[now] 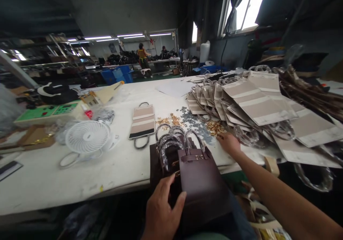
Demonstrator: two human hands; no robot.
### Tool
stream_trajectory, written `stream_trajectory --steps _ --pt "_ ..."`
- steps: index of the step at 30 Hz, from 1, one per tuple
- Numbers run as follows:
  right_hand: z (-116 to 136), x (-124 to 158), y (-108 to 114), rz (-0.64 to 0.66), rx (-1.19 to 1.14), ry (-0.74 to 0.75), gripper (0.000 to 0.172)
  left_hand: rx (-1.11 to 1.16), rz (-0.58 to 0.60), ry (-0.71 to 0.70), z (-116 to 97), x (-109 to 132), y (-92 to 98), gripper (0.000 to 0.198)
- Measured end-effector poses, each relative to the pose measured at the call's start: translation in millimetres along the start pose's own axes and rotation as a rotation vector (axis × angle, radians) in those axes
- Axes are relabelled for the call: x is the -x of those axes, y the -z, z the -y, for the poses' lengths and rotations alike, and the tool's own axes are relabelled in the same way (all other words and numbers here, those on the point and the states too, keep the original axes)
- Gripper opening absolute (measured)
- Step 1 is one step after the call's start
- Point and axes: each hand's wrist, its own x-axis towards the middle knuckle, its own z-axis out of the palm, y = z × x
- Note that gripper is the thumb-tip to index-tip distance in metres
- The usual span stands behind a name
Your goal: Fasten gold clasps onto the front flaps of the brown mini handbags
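Observation:
Dark brown handbags (200, 175) stand together at the table's front edge, close to my body. Clear plastic wraps their upright handles (170, 143), and gold metal fittings show on the front bag's strap. My left hand (163, 206) is at the left side of the front bag, thumb and forefinger apart. Its forefinger tip is near a gold fitting (177, 174); whether they touch I cannot tell. Over on the right, my right hand (229, 143) reaches to a heap of small gold metal pieces (214, 127), fingers together at its edge. What lies under those fingertips is hidden.
Flat beige bag panels (259, 104) with wrapped handles pile up at the right. Grey metal pieces (194, 120) lie scattered mid-table. One beige panel (143, 120) lies left of them, beyond it a white fan (88, 136) and a green-topped machine (50, 113). People work far back.

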Motion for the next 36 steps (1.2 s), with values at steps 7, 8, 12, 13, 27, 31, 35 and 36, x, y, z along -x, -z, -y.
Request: stream_trajectory --steps 7,8,12,13,27,31,35,36 --pt "-3 20 14 -0.123 -0.144 0.055 0.033 -0.072 0.180 0.214 -32 -47 -6.0 0.062" --pt "2 28 19 -0.150 -0.250 0.044 0.034 -0.093 0.164 0.181 -33 -53 -7.3 0.065" --pt "42 83 50 -0.047 -0.924 -0.095 0.046 -0.185 0.151 -0.006 -35 -70 -15.4 0.064" --pt "55 99 57 -0.015 -1.006 -0.116 0.044 -0.196 0.173 -0.033 -35 -73 -17.5 0.059" --pt "134 172 33 0.201 -1.077 0.122 0.029 0.251 -0.043 0.059 -27 -74 -22.7 0.011" --pt "141 173 26 0.104 -1.054 0.072 0.039 0.546 -0.141 0.308 -33 -59 -21.7 0.028" --pt "142 170 25 0.094 -0.898 0.175 0.035 0.900 -0.186 0.561 -32 -46 -19.7 0.063" --pt "141 170 26 0.118 -0.876 0.191 0.031 0.957 -0.186 0.604 -29 -45 -19.9 0.060"
